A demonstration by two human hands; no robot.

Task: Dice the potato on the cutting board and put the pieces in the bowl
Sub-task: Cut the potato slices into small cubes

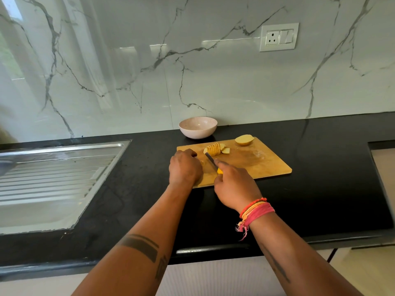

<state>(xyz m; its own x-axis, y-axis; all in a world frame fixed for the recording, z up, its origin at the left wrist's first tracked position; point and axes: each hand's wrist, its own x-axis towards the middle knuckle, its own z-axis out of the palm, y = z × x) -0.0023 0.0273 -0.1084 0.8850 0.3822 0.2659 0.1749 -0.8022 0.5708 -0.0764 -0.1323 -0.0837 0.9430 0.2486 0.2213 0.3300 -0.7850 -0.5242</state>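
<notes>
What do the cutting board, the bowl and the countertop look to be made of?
Cutting board: likely wood or bamboo, matte tan with faint grain and pale scuffs. Bowl: probably ceramic or melamine, pale pink, speckled, slightly glossy. Countertop: apparently polished black stone, reflecting the wall.

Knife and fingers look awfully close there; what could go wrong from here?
1. The left hand rests on the cutting board right beside the knife blade, so a slip could nick it.
2. The sliced potato fans loosely and may topple or scatter.
3. The bowl sits off the board, so pieces could drop on the counter in transfer.
</notes>
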